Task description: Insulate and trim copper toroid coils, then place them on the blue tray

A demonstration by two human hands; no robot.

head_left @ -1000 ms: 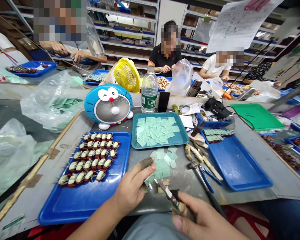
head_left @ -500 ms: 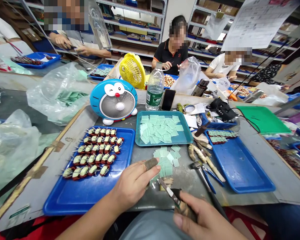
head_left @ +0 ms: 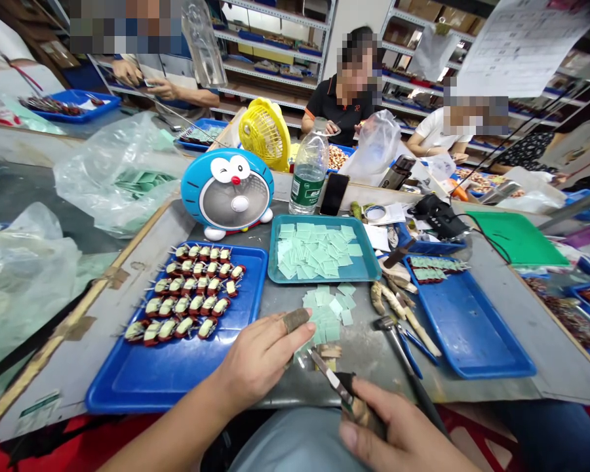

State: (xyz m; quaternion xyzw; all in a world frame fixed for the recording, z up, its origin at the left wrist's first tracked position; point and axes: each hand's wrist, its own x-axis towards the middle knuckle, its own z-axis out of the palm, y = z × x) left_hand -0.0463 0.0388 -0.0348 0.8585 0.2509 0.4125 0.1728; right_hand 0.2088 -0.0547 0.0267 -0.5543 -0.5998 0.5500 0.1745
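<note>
- Metal shelving (head_left: pixel 275 82) rises behind a gray counter (head_left: pixel 364 337).
- A blue tray (head_left: pixel 177 377) at left bears rows of red-and-cream parts (head_left: pixel 181 305).
- A smaller teal tray (head_left: pixel 275 274) holds pale green squares (head_left: pixel 319 250).
- The right hand (head_left: pixel 393 423) grips a metal-tipped tool (head_left: pixel 333 379); the left hand (head_left: pixel 260 354) pinches a small, partly hidden piece (head_left: pixel 303 359).
- The tool's tip points at that piece, near loose squares (head_left: pixel 327 321).

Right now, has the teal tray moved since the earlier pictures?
No: the teal tray keeps its place in front of the water bottle; the camera view shifted.
</note>
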